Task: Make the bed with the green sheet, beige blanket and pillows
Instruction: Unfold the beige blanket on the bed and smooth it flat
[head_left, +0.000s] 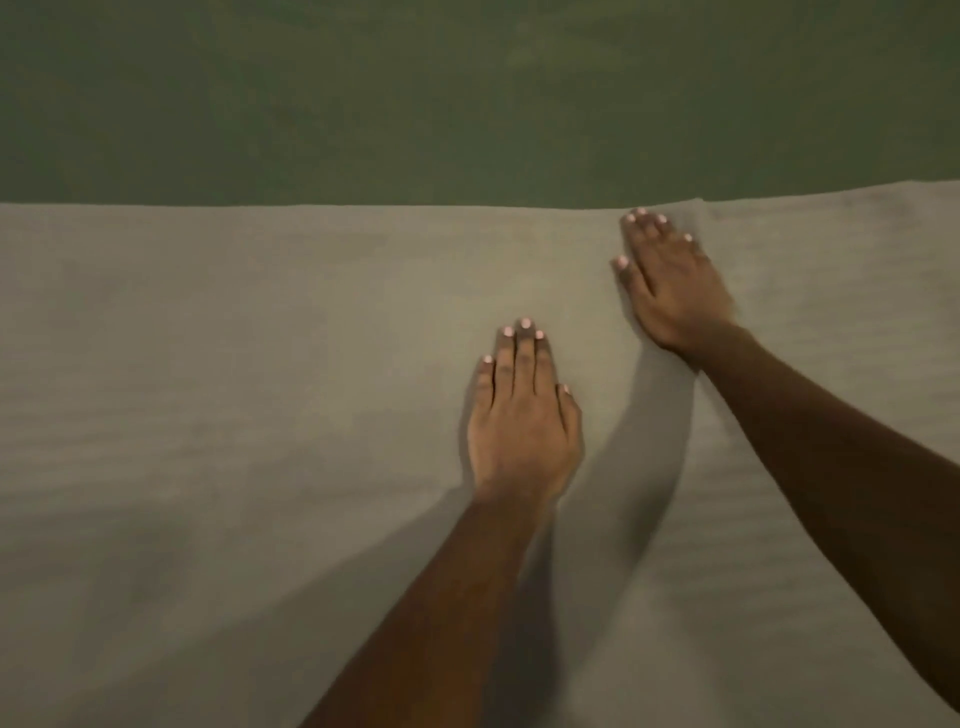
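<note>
"Head camera, looking down: where is the beige blanket (208, 389)?"
"Spread across the near part of the frame, its far edge lying straight over the green sheet (415, 104)."
"And the hands?"
"Left hand (522, 421) rests flat mid-blanket, fingers straight and together. Right hand (670, 286), slightly blurred, lies flat beside the blanket's far edge, fingers straight, thumb apart."
</note>
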